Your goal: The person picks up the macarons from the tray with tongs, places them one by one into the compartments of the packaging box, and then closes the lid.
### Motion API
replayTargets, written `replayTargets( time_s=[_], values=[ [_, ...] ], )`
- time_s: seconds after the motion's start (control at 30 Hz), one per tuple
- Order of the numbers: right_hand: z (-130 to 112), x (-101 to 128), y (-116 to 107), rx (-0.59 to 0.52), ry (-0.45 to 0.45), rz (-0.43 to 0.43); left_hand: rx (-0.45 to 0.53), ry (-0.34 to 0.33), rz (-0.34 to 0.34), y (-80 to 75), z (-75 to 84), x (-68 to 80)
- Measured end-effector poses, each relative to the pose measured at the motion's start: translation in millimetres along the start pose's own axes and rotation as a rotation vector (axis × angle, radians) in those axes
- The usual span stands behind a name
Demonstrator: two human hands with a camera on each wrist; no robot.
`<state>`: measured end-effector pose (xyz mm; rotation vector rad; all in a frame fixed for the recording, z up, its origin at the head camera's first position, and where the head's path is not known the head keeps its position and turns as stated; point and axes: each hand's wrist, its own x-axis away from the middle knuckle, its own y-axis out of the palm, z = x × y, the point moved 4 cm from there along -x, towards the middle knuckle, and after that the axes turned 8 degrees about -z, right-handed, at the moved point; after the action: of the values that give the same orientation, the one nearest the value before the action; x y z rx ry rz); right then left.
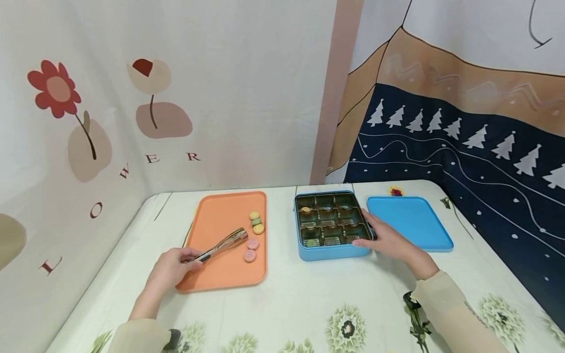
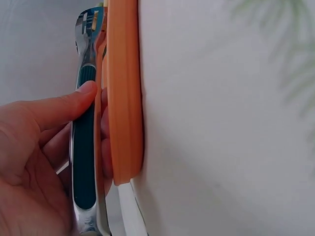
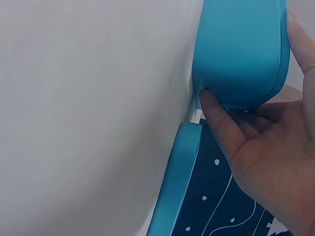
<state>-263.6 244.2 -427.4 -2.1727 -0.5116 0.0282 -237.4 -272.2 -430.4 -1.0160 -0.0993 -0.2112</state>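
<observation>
My left hand (image 1: 169,268) grips metal tongs (image 1: 227,243) by their dark green handle (image 2: 84,147), thumb on top. The tongs' tips point to the back right over the orange tray (image 1: 216,215), beside the macarons. Toward the tray's right edge lie a yellow macaron (image 1: 258,229), another yellow one, a green one (image 1: 256,222) and two pink ones (image 1: 250,255). My right hand (image 1: 390,240) holds the blue box (image 1: 333,253) at its right side, thumb by the front rim. In the box's dark divided insert (image 1: 327,217), an orange-yellow macaron (image 1: 306,209) and a green one (image 1: 311,242) sit at the left.
A blue lid (image 1: 410,223) lies right of the box, behind my right forearm. The table has a white flowered cloth (image 1: 287,304). Printed fabric walls (image 1: 247,98) stand at the back and both sides.
</observation>
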Motion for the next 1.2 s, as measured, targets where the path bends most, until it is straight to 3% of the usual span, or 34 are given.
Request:
replayTargets(
  time_s=[0.37,0.5,1.0,1.2],
  values=[
    [2.5,3.6,-0.3,-0.025,0.007,-0.005,0.06,-0.006,-0.003,5.4,0.8,-2.1],
    [2.5,5.2,-3.3,-0.031,0.011,-0.004,0.125,-0.016,-0.019,6.6,2.6,-5.1],
    [1.4,-0.6,0.2,-0.006,-0.019,-0.005,0.257,-0.031,-0.054,8.8,-6.8,-4.8],
    [1.2,0.1,-0.1,-0.01,-0.008,-0.001,0.226,-0.006,-0.028,7.3,0.6,-5.5]
  ],
)
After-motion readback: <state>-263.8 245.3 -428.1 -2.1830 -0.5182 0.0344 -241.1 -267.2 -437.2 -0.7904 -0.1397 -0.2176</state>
